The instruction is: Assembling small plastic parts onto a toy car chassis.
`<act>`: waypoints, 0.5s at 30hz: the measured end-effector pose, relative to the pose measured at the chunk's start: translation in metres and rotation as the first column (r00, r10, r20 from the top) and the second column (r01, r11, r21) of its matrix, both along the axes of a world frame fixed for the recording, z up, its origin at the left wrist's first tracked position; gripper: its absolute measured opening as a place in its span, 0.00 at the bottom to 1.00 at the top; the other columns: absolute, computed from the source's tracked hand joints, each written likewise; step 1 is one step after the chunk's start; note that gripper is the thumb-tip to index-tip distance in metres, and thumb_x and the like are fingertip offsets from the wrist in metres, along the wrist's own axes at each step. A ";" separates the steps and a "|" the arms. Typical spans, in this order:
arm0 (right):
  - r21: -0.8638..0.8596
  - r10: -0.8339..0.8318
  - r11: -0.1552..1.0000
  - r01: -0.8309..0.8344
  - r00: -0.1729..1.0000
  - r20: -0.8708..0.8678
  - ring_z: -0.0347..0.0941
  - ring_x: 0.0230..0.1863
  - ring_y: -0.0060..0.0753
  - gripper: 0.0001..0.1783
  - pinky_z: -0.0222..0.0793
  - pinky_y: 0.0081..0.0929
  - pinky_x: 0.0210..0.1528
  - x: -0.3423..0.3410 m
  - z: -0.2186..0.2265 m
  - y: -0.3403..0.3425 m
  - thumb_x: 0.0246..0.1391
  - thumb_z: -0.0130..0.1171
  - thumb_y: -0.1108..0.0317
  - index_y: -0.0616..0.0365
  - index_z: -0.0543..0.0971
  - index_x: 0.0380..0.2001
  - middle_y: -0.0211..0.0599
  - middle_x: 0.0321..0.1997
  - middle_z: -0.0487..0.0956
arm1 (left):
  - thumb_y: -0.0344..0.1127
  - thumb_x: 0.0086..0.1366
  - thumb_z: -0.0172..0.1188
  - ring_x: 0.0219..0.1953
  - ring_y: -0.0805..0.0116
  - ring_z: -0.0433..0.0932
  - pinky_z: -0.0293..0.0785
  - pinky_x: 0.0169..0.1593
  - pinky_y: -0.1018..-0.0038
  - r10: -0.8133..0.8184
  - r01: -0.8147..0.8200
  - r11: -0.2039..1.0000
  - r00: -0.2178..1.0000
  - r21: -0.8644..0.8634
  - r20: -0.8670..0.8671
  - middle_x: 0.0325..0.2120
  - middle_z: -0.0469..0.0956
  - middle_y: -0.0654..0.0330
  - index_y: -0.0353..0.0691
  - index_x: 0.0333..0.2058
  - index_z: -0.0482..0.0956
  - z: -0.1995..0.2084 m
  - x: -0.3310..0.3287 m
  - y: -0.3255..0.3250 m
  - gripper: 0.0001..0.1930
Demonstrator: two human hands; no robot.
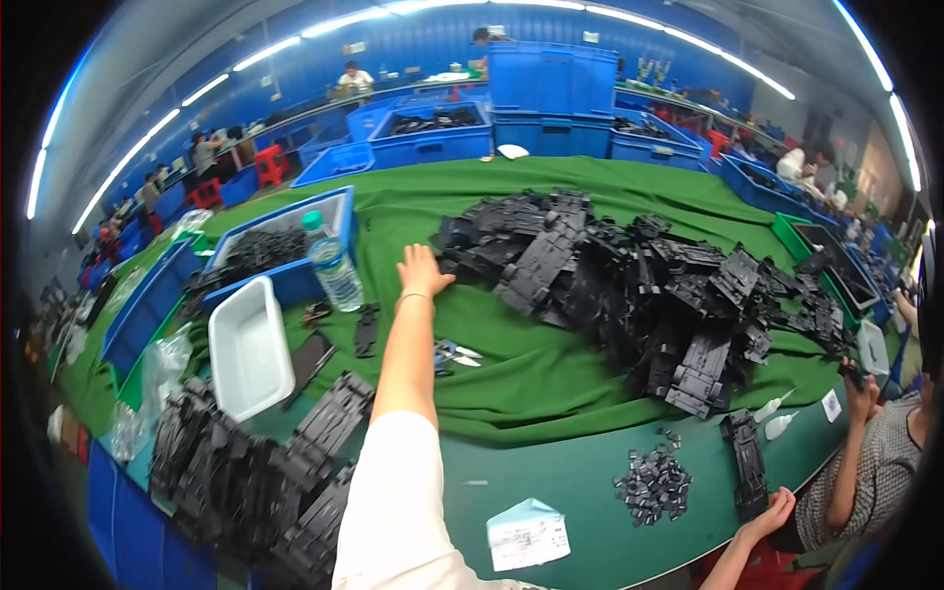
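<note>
My left hand (423, 272) is stretched far forward over the green cloth (393, 216), palm down and fingers apart. It holds nothing and is close to the left edge of a large heap of black plastic chassis parts (551, 256). At the lower right, my right hand (772, 513) grips the near end of a single long black plastic chassis (745, 457) on the green table top. Small black clips or pieces (653, 484) lie in a loose pile left of that chassis. Blue-handled scissors or pliers (454, 355) rest on the cloth beside my left forearm.
Left are a water bottle (334, 267), a white tub (251, 349), a blue crate (351, 211) of black parts and stacked chassis (216, 467). A paper slip (528, 536) lies in front. Two white dropper bottles (779, 425) stand near a co-worker's hand (861, 395) at right.
</note>
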State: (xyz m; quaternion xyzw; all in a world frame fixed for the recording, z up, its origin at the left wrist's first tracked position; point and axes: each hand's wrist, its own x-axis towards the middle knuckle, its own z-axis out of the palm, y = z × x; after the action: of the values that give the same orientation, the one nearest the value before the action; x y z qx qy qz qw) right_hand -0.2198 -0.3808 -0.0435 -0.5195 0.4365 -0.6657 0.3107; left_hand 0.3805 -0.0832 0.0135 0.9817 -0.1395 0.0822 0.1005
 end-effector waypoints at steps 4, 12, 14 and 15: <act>0.017 0.013 1.000 -0.014 1.000 0.018 0.56 0.26 0.16 0.06 0.53 0.14 0.31 0.013 0.009 0.008 0.48 0.41 0.70 0.58 0.67 0.22 0.24 0.23 0.62 | 0.47 0.31 0.62 0.50 0.51 0.56 0.56 0.50 0.59 -0.080 0.054 0.990 0.977 -0.132 -0.198 0.48 0.56 0.49 0.41 0.48 0.56 -0.003 0.022 0.008 0.42; 0.043 0.065 0.997 -0.062 0.995 -0.079 0.58 0.30 0.22 0.06 0.55 0.19 0.36 0.014 0.000 -0.004 0.48 0.40 0.70 0.61 0.66 0.24 0.28 0.25 0.63 | 0.44 0.32 0.65 0.51 0.59 0.53 0.65 0.43 0.60 0.057 -0.035 0.943 0.997 0.331 -0.055 0.44 0.59 0.55 0.44 0.43 0.64 0.102 -0.009 0.029 0.35; 0.049 0.069 0.997 -0.067 0.997 -0.037 0.58 0.30 0.22 0.06 0.56 0.19 0.37 0.012 -0.005 -0.010 0.48 0.41 0.70 0.61 0.67 0.24 0.29 0.25 0.64 | 0.44 0.31 0.66 0.51 0.60 0.52 0.66 0.42 0.61 0.119 -0.076 0.892 0.991 0.446 -0.068 0.46 0.58 0.56 0.44 0.44 0.64 0.124 -0.028 0.040 0.36; 0.041 0.079 0.996 -0.077 0.996 -0.050 0.59 0.31 0.23 0.06 0.57 0.19 0.37 0.012 -0.007 -0.013 0.48 0.42 0.71 0.62 0.68 0.25 0.29 0.26 0.65 | 0.43 0.32 0.66 0.51 0.60 0.52 0.65 0.42 0.62 0.124 -0.090 0.867 0.992 0.489 -0.036 0.46 0.58 0.56 0.43 0.44 0.64 0.135 -0.042 0.049 0.35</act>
State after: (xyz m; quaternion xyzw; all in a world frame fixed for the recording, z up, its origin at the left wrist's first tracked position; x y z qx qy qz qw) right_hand -0.2077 -0.3942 -0.0505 -0.5471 0.4367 -0.6306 0.3352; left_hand 0.3382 -0.0342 0.1484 0.9837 -0.0977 0.0172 -0.1497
